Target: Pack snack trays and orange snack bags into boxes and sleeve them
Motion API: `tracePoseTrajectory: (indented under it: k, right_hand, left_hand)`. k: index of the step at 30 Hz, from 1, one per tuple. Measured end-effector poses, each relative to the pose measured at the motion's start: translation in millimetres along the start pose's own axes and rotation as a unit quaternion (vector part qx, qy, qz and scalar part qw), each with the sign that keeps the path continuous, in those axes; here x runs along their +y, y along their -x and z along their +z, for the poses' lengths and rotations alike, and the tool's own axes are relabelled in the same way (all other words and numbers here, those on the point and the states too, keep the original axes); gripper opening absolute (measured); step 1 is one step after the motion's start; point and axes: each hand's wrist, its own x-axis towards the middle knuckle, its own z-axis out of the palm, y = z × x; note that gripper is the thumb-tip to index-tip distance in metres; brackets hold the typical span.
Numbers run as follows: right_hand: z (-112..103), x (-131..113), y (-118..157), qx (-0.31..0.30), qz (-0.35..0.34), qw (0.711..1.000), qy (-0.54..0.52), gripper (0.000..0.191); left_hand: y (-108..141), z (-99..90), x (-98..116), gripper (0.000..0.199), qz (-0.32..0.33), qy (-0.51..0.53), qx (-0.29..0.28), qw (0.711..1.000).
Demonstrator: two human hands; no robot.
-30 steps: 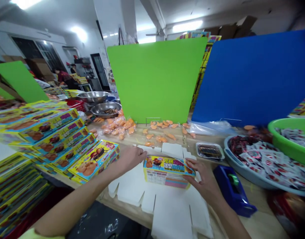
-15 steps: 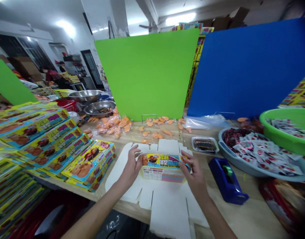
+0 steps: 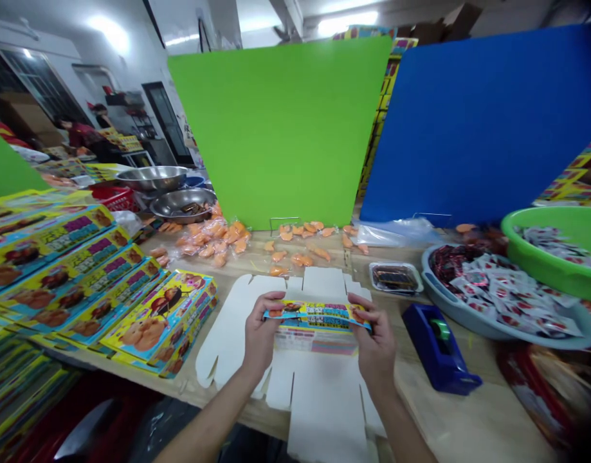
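Between my hands is a printed cardboard box [image 3: 319, 315], yellow and blue, partly folded, with its long side panel facing up toward me. My left hand [image 3: 263, 328] grips its left end, fingers over the far edge and thumb in front. At the right end my right hand [image 3: 375, 328] holds it the same way. Under the box lie flat white cardboard blanks [image 3: 324, 399], plain side up, reaching over the table's front edge. The box's far side is hidden from me.
Finished-looking printed boxes [image 3: 160, 315] are stacked at left. Orange wrapped pieces [image 3: 218, 238] lie toward the back. A blue tape dispenser [image 3: 437, 350], a small black-filled tray [image 3: 395, 278], a grey-blue basin of sachets [image 3: 502, 328] and a green basin [image 3: 555, 257] stand right. Green [image 3: 280, 135] and blue [image 3: 469, 128] panels rise behind.
My left hand has closed round the box's left end, its fingers now curled over the edge. The printed side panel has tipped and bent at its ends. My view has shifted slightly.
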Motion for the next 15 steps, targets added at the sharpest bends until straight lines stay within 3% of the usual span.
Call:
tracePoseTrajectory:
  k: [2, 4, 8, 11, 15]
  right_hand:
    - [-7.9, -2.6, -2.2, -0.058, -0.043, 0.997, 0.027, 0.009]
    - [-20.8, -7.6, -7.3, -0.152, -0.088, 0.980, 0.093, 0.022]
    - [-48.1, -15.6, -22.4, -0.313, -0.173, 0.903, 0.238, 0.042]
    - [-56.2, -16.1, -30.3, -0.351, -0.200, 0.875, 0.265, 0.041]
    - [-57.8, -16.2, -37.7, -0.338, -0.195, 0.885, 0.253, 0.034]
  left_hand:
    - [0.4, -8.1, -2.2, 0.011, 0.030, -0.022, -0.037, 0.999]
    - [-1.1, -20.8, -2.6, 0.018, 0.075, -0.058, -0.124, 0.988]
    - [-11.8, -49.2, 0.9, 0.046, 0.196, -0.176, -0.292, 0.920]
    - [-21.2, -59.5, 3.7, 0.051, 0.281, -0.258, -0.319, 0.868]
    - [-24.5, -51.1, 9.9, 0.047, 0.355, -0.287, -0.287, 0.842]
